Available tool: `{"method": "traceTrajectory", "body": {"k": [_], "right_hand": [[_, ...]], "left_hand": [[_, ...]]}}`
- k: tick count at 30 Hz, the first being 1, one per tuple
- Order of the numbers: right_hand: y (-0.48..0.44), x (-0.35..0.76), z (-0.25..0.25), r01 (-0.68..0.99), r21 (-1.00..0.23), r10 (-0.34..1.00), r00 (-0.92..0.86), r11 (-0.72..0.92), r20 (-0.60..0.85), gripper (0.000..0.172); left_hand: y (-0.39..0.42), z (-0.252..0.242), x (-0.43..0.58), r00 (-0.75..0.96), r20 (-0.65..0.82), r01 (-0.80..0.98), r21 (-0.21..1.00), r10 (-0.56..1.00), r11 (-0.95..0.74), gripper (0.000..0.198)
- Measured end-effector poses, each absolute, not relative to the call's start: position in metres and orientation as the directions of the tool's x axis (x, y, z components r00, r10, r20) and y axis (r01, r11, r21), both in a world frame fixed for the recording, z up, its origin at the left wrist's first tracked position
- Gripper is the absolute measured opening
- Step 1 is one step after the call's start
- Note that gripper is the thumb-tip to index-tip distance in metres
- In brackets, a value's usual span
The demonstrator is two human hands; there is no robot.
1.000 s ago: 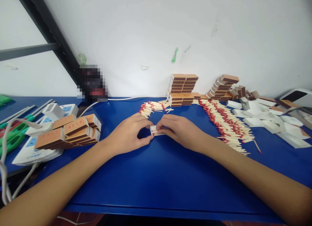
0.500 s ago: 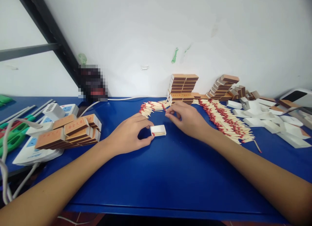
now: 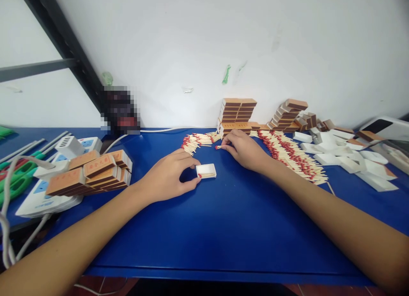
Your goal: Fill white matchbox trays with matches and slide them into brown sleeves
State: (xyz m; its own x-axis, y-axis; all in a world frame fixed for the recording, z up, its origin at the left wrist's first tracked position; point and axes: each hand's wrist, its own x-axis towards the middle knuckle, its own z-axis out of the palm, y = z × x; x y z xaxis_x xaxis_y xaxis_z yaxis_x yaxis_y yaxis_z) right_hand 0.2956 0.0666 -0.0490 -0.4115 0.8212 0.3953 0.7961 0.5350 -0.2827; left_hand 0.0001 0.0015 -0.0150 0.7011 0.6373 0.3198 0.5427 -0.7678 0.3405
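Between thumb and fingers, my left hand point(image 3: 171, 174) grips the left end of a small white matchbox tray point(image 3: 206, 170) that sits on the blue tabletop. A few matches lie along the tray's near side, red heads to the left. My right hand point(image 3: 244, 149), up and to the right of the tray, pinches matches point(image 3: 218, 147); their red heads poke out left of the fingertips, and how many there are I cannot tell. Just beyond my left hand is a small pile of loose matches point(image 3: 200, 140). A long bank of matches point(image 3: 290, 155) lies past my right forearm.
Matchboxes stand in a stack point(image 3: 238, 110) by the wall, with a leaning stack point(image 3: 287, 115) beside it. White trays point(image 3: 348, 153) are heaped at right. More matchboxes point(image 3: 92, 170) rest by a power strip point(image 3: 41, 202), cables and green-handled scissors point(image 3: 19, 181) at left.
My right hand has shifted slightly, and red match heads now show at its fingertips. My left hand stays on the tray. The view has moved a little.
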Motion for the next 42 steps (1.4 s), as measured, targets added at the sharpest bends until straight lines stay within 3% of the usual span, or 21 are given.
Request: {"method": "traceTrajectory", "body": {"k": [4,12,20,23,26,30,38,42], "right_hand": [[0.062,0.294,-0.043,0.793,-0.296,0.824,-0.406,0.533,0.395,0.012],[0.008,0.266,-0.011,0.621,-0.506,0.799,-0.509,0.599,0.321,0.014],[-0.012,0.246,-0.018,0.605,-0.417,0.733,-0.592,0.679,0.336,0.010],[0.001,0.254,-0.022,0.605,-0.452,0.754,-0.543,0.656,0.369,0.008],[0.025,0.272,-0.030,0.687,-0.396,0.787,-0.459,0.609,0.413,0.008],[0.057,0.294,-0.044,0.754,-0.323,0.808,-0.449,0.572,0.382,0.020],[0.067,0.296,-0.048,0.800,-0.248,0.824,-0.460,0.546,0.331,0.019],[0.057,0.291,-0.041,0.785,-0.268,0.820,-0.472,0.558,0.324,0.018]], "left_hand": [[0.002,-0.015,0.000,0.701,0.323,0.542,0.338,0.636,-0.769,0.022],[0.002,-0.015,0.000,0.698,0.351,0.534,0.326,0.624,-0.780,0.021],[0.003,-0.016,0.000,0.688,0.363,0.536,0.329,0.629,-0.777,0.022],[0.003,-0.017,0.000,0.691,0.358,0.537,0.327,0.628,-0.777,0.022],[0.003,-0.017,0.000,0.695,0.350,0.539,0.326,0.628,-0.777,0.023],[0.002,-0.017,0.000,0.700,0.333,0.540,0.331,0.631,-0.774,0.022],[0.002,-0.016,0.000,0.692,0.319,0.555,0.338,0.647,-0.760,0.022],[0.002,-0.015,0.000,0.695,0.323,0.552,0.332,0.642,-0.765,0.021]]}}
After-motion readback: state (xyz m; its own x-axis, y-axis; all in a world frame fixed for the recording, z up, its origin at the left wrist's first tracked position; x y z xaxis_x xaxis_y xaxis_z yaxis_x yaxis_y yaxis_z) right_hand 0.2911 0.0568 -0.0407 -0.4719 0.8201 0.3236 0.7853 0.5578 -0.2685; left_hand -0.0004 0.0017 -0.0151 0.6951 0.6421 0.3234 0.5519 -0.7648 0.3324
